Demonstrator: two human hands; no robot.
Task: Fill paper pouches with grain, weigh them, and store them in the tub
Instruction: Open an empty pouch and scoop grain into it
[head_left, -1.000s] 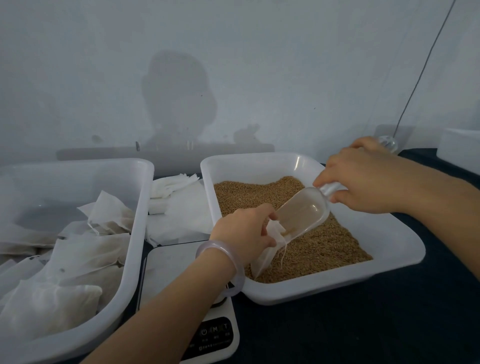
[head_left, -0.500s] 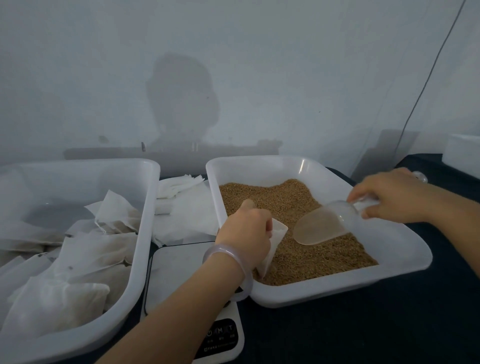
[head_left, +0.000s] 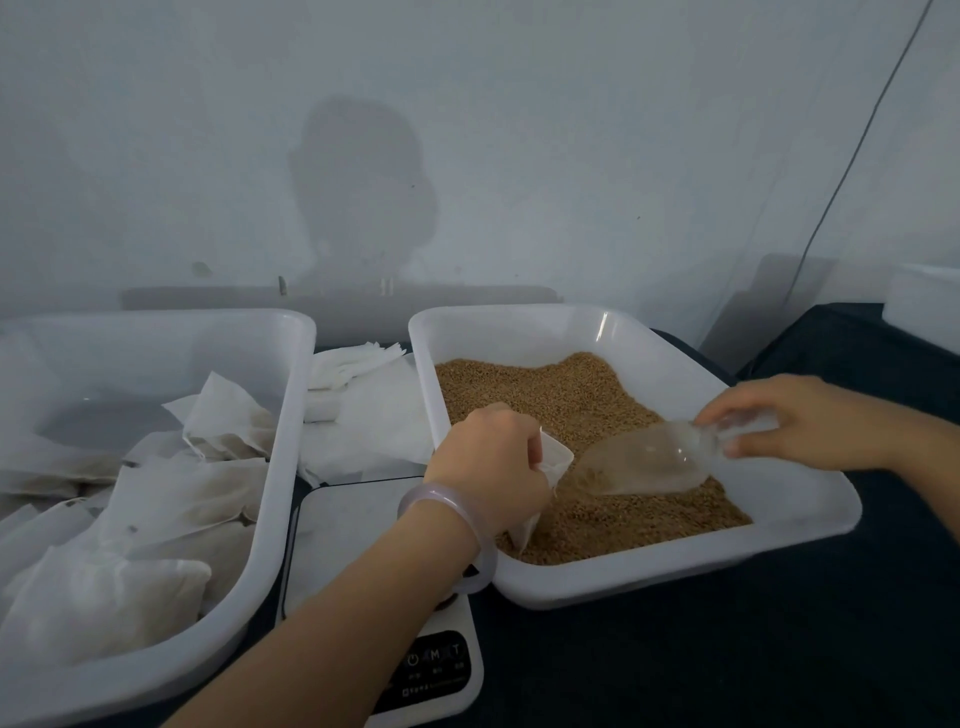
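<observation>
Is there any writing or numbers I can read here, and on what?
"M": on the black panel of the scale.
"T": same panel, right of the M.
Power symbol: left of the M.
Small print beneath: too blurred to read.
No other writing shows.

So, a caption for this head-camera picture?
Left hand grips a paper pouch in the grain tray; right hand holds a clear scoop beside it.

Bare forearms, both of them, and behind the left hand (head_left: 488, 457), six o'clock, a bangle (head_left: 462, 506): thick, smooth, translucent pale lilac.
</observation>
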